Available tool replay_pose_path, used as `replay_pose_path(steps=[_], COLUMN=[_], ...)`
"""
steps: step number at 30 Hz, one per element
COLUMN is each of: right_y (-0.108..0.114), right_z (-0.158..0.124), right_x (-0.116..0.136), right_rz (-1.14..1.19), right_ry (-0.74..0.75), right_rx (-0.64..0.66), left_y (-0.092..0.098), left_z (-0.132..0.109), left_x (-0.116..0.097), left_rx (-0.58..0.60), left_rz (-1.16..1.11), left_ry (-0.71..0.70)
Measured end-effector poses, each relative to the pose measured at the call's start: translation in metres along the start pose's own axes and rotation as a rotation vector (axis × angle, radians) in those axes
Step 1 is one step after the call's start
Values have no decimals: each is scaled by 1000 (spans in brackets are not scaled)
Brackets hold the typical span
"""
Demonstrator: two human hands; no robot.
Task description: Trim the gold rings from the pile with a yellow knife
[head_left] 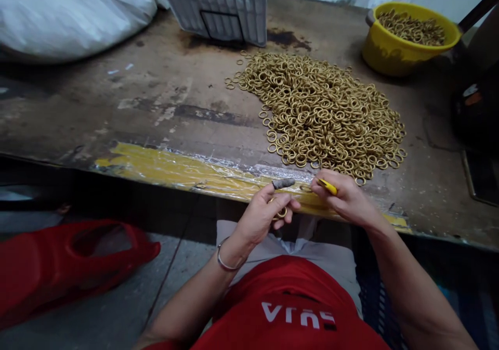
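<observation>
My left hand is closed around several brass-coloured rings just over the table's front edge. A grey wrap covers the tip of its index finger. To its right, my right hand grips a small tool with a bright yellow part; the rest of the tool is hidden by the fingers. A single ring shows at the left of the right fingertips; whether they touch it I cannot tell. Right beyond the hands spreads a large heap of the same rings on the table.
A yellow tub of rings stands at the back right. Behind the heap is a grey ribbed container, with a white sack to its left. Yellow tape covers part of the table edge. A red plastic chair sits at the lower left.
</observation>
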State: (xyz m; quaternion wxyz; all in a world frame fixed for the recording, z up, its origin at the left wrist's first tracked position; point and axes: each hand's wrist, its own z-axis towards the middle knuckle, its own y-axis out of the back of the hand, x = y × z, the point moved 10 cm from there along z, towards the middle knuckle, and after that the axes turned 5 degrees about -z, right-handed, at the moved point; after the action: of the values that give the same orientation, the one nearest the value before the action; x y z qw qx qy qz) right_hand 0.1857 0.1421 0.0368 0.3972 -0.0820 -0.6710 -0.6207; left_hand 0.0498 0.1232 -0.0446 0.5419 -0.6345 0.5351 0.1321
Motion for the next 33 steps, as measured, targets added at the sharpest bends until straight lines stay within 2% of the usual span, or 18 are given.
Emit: replay_pose_path(steps=[2, 4, 8, 11, 15, 19, 26, 29, 31, 33], right_y=[-2, -3, -5, -5, -4, -14, -19, -23, -23, -13], right_z=[-6, -9, -12, -19, -37, -51, -51, -46, -43, -42], right_x=[8, 11, 14, 18, 19, 18, 18, 13, -4, -28], right_rz=[168, 241, 292, 268, -13, -386, -541, -562, -622, -713], right_ry=[36, 43, 72, 87, -17, -135, -173, -179, -273, -432], right_rx=[38, 58, 60, -4, -157, -163, -147, -92, -26, 4], left_y=[-8, -16, -29, -33, -26, -22, -22, -21, -24, -34], left_z=[1, 1, -3, -7, -9, -11, -9, -11, -17, -26], left_x=[4, 9, 21, 27, 23, 17, 9, -1, -12, -17], left_rx=[66, 126, 203, 218, 115, 23, 10, 5, 26, 131], left_rz=[-4, -18, -63, -72, -26, 91, 282, 372, 406, 414], left_ry=[43, 95, 204, 251, 164, 54, -61, -113, -147, -148])
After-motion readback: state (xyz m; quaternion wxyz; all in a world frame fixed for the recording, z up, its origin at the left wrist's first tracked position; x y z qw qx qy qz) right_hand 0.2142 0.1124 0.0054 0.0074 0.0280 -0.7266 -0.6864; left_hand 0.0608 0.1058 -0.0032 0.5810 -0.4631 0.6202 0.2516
